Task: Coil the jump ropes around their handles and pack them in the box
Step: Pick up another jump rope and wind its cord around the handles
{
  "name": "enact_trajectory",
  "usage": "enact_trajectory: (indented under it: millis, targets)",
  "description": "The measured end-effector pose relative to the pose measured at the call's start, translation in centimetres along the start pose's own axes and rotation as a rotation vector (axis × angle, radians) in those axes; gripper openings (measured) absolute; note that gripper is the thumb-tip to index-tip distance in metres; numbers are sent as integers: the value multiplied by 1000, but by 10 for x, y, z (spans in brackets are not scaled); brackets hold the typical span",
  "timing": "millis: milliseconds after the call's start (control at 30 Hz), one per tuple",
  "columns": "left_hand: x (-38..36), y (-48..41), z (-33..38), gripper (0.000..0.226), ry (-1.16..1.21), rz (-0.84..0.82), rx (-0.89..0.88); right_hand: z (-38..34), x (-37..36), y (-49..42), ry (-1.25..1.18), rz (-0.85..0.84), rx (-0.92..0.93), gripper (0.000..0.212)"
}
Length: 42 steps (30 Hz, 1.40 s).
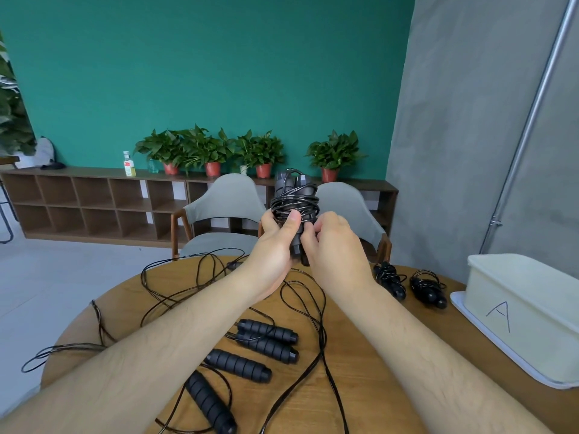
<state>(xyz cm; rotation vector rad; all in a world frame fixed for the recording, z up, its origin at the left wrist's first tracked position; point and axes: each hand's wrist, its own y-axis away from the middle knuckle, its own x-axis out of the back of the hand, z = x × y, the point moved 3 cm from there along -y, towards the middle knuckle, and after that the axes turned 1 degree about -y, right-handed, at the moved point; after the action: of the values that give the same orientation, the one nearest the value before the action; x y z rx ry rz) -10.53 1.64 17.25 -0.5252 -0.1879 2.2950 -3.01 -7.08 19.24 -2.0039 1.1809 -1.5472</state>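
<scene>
Jump ropes (pixel 266 332) sprawl uncoiled over the round wooden table (pixel 360 386), which stands before a green wall, a low shelf (pixel 94 198) bearing four potted plants (pixel 213 151), and two grey chairs (pixel 225 211). Four loose handles (pixel 236 364) lie at 6 o'clock. Raised above 12 o'clock, the left hand (pixel 275 245) wraps one coiled bundle (pixel 294 202), thumb pressing its coils, while the right hand (pixel 332 242) pinches it from the other side. Two more coiled bundles (pixel 390 278) lie at 2 o'clock, near the white box (pixel 526 308) marked A at 3 o'clock.
</scene>
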Motion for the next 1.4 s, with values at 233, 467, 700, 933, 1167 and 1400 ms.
enact_trajectory:
  millis: [233, 467, 700, 933, 1167, 1400]
  targets:
    - [2, 1, -4, 38, 80, -21, 39, 4, -6, 3, -128, 37, 50, 24]
    - [10, 2, 2, 41, 188, -22, 71, 18, -6, 10, -486, 120, 93, 8]
    - [5, 4, -5, 47, 59, -15, 52, 17, -9, 13, -319, 125, 128, 10]
    - [3, 3, 1, 42, -66, -20, 27, 5, -8, 8, -265, 233, 76, 10]
    - [18, 8, -1, 41, -79, -42, 31, 8, -8, 11, -362, 110, 115, 12]
    - [15, 11, 6, 41, 106, -170, 37, 19, -8, 4, -725, -130, -295, 43]
